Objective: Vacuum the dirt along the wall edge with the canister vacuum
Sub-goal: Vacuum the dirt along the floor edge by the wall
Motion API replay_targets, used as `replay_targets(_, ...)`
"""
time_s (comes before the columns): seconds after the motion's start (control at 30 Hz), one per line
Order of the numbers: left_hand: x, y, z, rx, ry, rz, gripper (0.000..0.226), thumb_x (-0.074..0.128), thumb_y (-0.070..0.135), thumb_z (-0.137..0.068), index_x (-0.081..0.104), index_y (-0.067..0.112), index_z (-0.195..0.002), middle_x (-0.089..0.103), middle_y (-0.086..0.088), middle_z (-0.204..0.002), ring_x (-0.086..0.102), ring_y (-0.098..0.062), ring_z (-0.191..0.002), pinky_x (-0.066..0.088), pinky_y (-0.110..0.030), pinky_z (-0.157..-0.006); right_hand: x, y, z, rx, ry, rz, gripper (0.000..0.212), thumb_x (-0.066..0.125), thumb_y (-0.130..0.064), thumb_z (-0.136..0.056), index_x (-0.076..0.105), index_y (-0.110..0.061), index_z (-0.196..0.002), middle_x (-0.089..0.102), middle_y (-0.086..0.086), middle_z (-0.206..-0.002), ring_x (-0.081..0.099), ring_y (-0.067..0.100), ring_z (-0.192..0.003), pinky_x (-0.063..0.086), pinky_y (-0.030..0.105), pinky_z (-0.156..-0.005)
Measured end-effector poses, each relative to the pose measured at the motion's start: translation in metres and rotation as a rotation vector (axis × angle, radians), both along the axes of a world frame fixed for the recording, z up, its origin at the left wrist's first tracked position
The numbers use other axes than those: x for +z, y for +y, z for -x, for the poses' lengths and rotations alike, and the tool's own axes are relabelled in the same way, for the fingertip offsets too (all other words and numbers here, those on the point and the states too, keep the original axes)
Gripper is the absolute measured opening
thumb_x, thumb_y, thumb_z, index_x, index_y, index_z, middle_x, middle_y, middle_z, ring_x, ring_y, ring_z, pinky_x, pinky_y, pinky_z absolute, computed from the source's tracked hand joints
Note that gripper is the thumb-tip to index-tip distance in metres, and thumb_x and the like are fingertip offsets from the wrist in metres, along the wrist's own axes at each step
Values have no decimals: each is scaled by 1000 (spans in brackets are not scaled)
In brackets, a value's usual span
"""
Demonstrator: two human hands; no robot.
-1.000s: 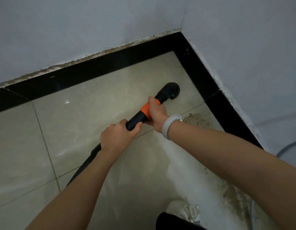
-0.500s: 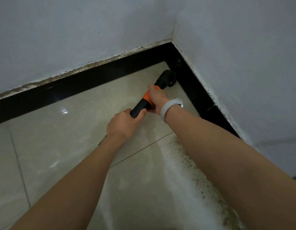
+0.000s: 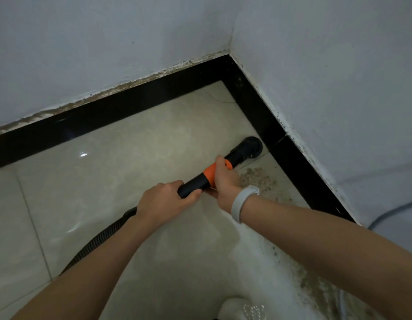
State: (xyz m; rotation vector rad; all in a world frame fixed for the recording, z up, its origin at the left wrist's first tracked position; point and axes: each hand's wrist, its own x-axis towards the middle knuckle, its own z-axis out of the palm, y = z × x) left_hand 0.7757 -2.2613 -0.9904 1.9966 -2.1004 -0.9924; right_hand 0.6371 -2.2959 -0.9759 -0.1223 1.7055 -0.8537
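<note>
A black vacuum wand (image 3: 237,155) with an orange collar (image 3: 209,173) points toward the room corner. Its round nozzle (image 3: 252,146) sits on the beige tile right beside the black skirting (image 3: 290,155) of the right wall. My right hand (image 3: 224,181), with a pale wristband, grips the orange collar. My left hand (image 3: 168,199) grips the black tube just behind it. A patch of brown dirt (image 3: 258,179) lies on the tile by the right wall, just behind the nozzle. More dirt (image 3: 315,289) runs along that wall at the lower right.
The ribbed black hose (image 3: 96,241) trails back under my left arm to the lower left. A pale cable (image 3: 389,211) lies at the right edge against the wall. A white slipper (image 3: 242,308) shows at the bottom. Black skirting (image 3: 108,112) lines the far wall too.
The nozzle has come back out of the corner along the right wall and now sits near the tile joint. The dirt patch by that wall is in view again.
</note>
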Motion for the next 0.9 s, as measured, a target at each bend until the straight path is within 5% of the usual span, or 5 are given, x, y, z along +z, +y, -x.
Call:
replay_targets(0.07, 3, 13, -6, -17, -69, 9, 46, 40, 71, -74, 38, 27, -61, 48, 8, -54, 43, -3, -49, 25, -22, -45, -2, 15, -3, -5, -26, 1, 23, 52, -36, -93, 46, -14, -85, 54, 5, -84, 57, 20, -76, 52, 32, -51)
replay_targets(0.4, 5, 61, -64, 203, -269, 148, 46, 45, 68, -77, 50, 23, -76, 47, 4, -58, 47, -21, -57, 33, -29, -56, 8, 33, -70, 176, -254, -15, 34, 53, -35, -92, 44, -9, -113, 53, 10, -102, 57, 29, -103, 55, 40, -71)
replay_targets(0.67, 2, 82, -69, 27, -292, 79, 42, 44, 70, -76, 46, 28, -79, 65, -1, -73, 64, -25, -72, 37, -29, -58, 0, 63, -63, 113, -223, -95, 29, 51, -34, -94, 46, -9, -107, 54, 12, -102, 58, 29, -99, 54, 40, -71)
replay_targets(0.9, 72, 71, -58, 3, -90, -175, 40, 42, 66, -85, 42, 26, -84, 52, 5, -69, 52, -19, -63, 32, -30, -55, 83, 52, -53, 88, -242, -170, 41, 60, -28, -91, 42, -8, -122, 51, 13, -119, 55, 30, -110, 53, 42, -75)
